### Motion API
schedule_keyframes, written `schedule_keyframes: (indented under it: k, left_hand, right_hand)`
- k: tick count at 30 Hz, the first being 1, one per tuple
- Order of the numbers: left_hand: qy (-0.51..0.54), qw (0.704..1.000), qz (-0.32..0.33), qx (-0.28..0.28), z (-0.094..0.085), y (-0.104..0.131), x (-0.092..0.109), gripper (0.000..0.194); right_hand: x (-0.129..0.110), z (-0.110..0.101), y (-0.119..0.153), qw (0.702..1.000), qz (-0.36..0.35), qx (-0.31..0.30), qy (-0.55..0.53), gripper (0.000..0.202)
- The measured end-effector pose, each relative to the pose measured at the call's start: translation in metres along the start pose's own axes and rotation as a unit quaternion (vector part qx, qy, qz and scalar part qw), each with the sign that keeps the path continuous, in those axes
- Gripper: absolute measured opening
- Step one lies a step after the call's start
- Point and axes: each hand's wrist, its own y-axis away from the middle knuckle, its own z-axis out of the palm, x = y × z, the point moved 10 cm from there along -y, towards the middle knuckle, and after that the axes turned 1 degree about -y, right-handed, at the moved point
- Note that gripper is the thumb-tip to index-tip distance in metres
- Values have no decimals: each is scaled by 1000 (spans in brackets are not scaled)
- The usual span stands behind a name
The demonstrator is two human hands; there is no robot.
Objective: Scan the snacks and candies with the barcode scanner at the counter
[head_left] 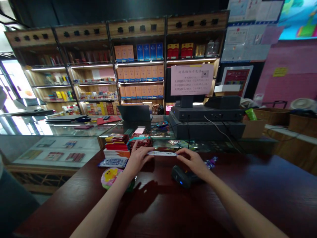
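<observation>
Above the dark red counter, a thin white package (162, 153) with small printing is held level between my two hands, edge towards me. My left hand (139, 159) grips its left end, the index finger raised. At the right end, my right hand (194, 162) pinches it between thumb and fingertips. Below my right hand lies a black barcode scanner (180, 177) with a blue light, and a purple wrapped packet (211, 162) shows behind that hand. Beside my left forearm are a round pack with a yellow duck (110, 175) and a blue-and-white packet (113, 162).
Stacked red and orange packs (117, 144) and brown-red packets (140, 141) stand at the counter's back edge. Behind are a glass display case (71, 127), a dark till (208, 129) with a signed monitor (192, 80), and shelves of boxes. A person's dark clothing (15, 195) shows at left.
</observation>
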Motion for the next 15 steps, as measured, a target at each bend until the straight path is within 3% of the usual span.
schedule_keyframes:
  k: [7,15]
  left_hand:
    - [31,993,-112,13,-22,18,-48,22]
    - [41,991,-110,69,-62,44,-78,33]
  right_hand:
    - [-4,48,-29,984,79,-21,-156,25]
    - [2,113,-44,955,189,-25,-226,17]
